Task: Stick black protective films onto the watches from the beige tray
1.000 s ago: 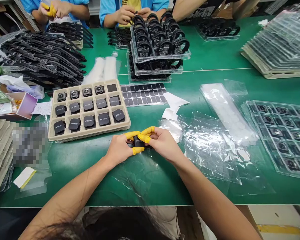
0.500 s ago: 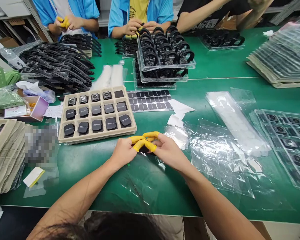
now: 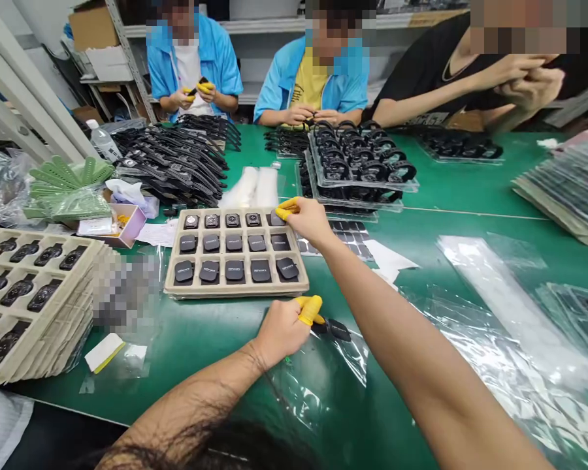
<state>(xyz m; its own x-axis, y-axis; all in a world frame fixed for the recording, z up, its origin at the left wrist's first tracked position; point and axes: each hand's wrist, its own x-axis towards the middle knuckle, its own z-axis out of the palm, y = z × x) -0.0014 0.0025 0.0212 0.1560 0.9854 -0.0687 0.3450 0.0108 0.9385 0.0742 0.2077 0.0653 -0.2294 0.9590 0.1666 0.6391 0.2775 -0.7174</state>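
Pinched a dark watch body (image 3: 276, 219) in right hand (image 3: 310, 220), with yellow-cotted fingertips nearly closed, at the far-right pocket of the 3x5 pulp tray (image 3: 235, 292). Bunched left hand (image 3: 281, 331) shut on black squares (image 3: 340, 329) beside clear film (image 3: 359, 358), just before the tray. Saw 4 watch faces (image 3: 212, 220) in the far row, sticker sheet (image 3: 353, 240) to the right, strapped watches (image 3: 176, 163) behind.

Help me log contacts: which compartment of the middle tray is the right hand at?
The far row's rightmost compartment; only there does the right hand reach.
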